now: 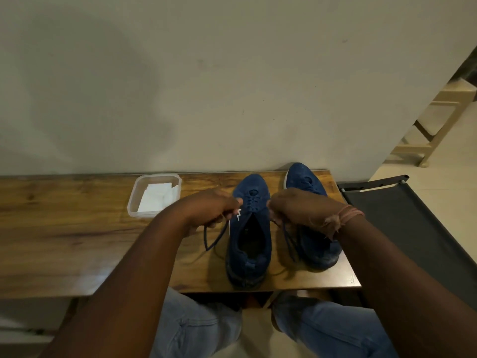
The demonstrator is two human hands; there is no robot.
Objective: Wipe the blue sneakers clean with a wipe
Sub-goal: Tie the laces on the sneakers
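I see two blue sneakers on the wooden counter (64, 228), toes to the wall: the left sneaker (249, 228) sits between my hands, the right sneaker (309, 182) lies partly under my right wrist. My left hand (209, 210) is curled, pinching a dark blue lace (215, 237) that loops down onto the counter. My right hand (299, 208) pinches the other lace end (287, 239). Folded white wipes (157, 196) lie in a clear plastic container (134, 202) left of the sneakers.
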